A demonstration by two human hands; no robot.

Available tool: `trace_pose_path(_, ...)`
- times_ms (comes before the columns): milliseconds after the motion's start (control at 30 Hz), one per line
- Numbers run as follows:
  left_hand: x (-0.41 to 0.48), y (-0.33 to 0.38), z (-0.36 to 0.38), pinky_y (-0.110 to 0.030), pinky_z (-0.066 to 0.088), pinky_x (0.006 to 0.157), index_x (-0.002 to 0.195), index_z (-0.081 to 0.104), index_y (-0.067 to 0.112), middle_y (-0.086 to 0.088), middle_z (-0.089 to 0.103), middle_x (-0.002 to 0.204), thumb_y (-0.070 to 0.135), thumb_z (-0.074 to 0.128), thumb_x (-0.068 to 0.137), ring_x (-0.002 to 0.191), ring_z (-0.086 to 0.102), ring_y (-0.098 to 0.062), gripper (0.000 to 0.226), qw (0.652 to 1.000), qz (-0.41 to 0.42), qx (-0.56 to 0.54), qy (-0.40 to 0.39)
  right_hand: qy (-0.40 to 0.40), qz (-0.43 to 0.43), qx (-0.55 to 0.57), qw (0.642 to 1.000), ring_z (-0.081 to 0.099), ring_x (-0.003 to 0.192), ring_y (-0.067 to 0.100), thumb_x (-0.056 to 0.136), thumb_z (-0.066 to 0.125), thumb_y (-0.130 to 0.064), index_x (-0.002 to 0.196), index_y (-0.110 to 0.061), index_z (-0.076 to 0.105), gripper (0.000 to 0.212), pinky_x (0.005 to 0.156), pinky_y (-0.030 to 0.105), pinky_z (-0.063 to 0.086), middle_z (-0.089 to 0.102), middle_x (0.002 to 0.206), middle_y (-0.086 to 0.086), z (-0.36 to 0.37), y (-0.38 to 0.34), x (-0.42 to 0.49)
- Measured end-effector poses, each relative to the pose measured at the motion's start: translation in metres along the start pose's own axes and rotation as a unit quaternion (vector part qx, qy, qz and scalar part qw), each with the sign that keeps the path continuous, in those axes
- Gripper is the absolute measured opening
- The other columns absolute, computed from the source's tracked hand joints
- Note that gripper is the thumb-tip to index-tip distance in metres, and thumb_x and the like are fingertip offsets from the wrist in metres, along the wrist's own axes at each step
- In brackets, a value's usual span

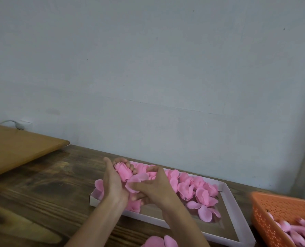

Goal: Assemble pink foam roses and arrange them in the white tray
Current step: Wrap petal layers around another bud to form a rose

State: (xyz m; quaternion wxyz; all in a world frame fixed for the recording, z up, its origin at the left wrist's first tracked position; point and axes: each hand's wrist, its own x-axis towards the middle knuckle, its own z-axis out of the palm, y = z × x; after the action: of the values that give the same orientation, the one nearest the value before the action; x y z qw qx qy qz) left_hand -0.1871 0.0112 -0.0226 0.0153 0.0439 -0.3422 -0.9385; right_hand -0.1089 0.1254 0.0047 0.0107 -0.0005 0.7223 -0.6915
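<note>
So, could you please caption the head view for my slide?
Over the white tray, left hand grips a pink foam rose, right hand holds a petal.

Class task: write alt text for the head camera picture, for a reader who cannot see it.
The left hand grips a pink rose while the right hand holds a petal against it, over a white tray of loose petals. An orange basket sits to the right on the wooden table.
</note>
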Motion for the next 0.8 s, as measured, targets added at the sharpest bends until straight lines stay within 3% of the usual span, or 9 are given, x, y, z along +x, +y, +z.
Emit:
trace_pose_path(67, -0.001, -0.001, -0.002, -0.034, 0.056, 0.060, 0.063, 0.067, 0.018, -0.009, 0.061, 0.061, 0.073, 0.035, 0.101, 0.053, 0.064, -0.023, 0.074, 1.000, 0.008, 0.027, 0.000, -0.022, -0.016, -0.009, 1.000, 0.070, 0.055, 0.022, 0.080, 0.086, -0.006, 0.121, -0.026, 0.033, 0.069, 0.052, 0.029, 0.058, 0.078, 0.078, 0.011, 0.002, -0.003, -0.001)
trace_pose_path(200, -0.004, -0.004, -0.001, -0.036, 0.055, 0.067, 0.057, 0.069, 0.023, -0.008, 0.063, 0.059, 0.076, 0.033, 0.099, 0.055, 0.067, -0.022, 0.077, 0.997, 0.025, 0.070, 0.003, -0.040, -0.031, -0.013, 0.999, 0.071, 0.059, 0.024, 0.079, 0.088, -0.009, 0.120, -0.028, 0.037, 0.068, 0.054, 0.028, 0.058, 0.078, 0.082, 0.014, 0.007, -0.006, -0.005)
trace_pose_path(367, -0.004, -0.002, -0.004, -0.032, 0.056, 0.058, 0.067, 0.067, 0.018, -0.008, 0.063, 0.063, 0.071, 0.031, 0.103, 0.057, 0.067, -0.022, 0.074, 0.994, 0.059, 0.079, -0.040, -0.026, -0.028, 0.012, 0.999, 0.072, 0.063, 0.020, 0.080, 0.087, -0.009, 0.126, -0.025, 0.037, 0.070, 0.056, 0.025, 0.057, 0.078, 0.084, 0.016, 0.010, -0.008, -0.008)
trace_pose_path(467, -0.007, -0.002, -0.004, -0.034, 0.057, 0.060, 0.066, 0.066, 0.017, -0.007, 0.064, 0.066, 0.071, 0.034, 0.102, 0.059, 0.068, -0.023, 0.072, 0.995, 0.049, 0.061, -0.068, -0.036, -0.027, 0.023, 0.999, 0.071, 0.071, 0.022, 0.080, 0.086, -0.007, 0.129, -0.025, 0.037, 0.072, 0.065, 0.030, 0.061, 0.079, 0.091, 0.016, 0.011, -0.010, -0.008)
trace_pose_path(600, -0.010, 0.000, -0.004, -0.035, 0.058, 0.052, 0.064, 0.066, 0.015, -0.007, 0.065, 0.069, 0.069, 0.046, 0.098, 0.059, 0.067, -0.021, 0.067, 0.995, 0.022, 0.032, -0.094, -0.054, -0.040, 0.012, 0.998, 0.069, 0.072, 0.021, 0.091, 0.071, -0.005, 0.128, -0.024, 0.040, 0.052, 0.063, 0.031, 0.059, 0.079, 0.098, 0.013, 0.014, -0.011, -0.010)
trace_pose_path(800, -0.008, -0.005, -0.007, -0.037, 0.061, 0.062, 0.064, 0.069, 0.017, -0.008, 0.071, 0.075, 0.066, 0.058, 0.092, 0.069, 0.074, -0.027, 0.058, 0.995, -0.018, 0.029, -0.092, -0.023, -0.074, -0.055, 0.995, 0.068, 0.065, 0.023, 0.096, 0.060, -0.005, 0.122, -0.024, 0.042, 0.037, 0.053, 0.027, 0.052, 0.079, 0.096, 0.009, 0.017, -0.010, -0.008)
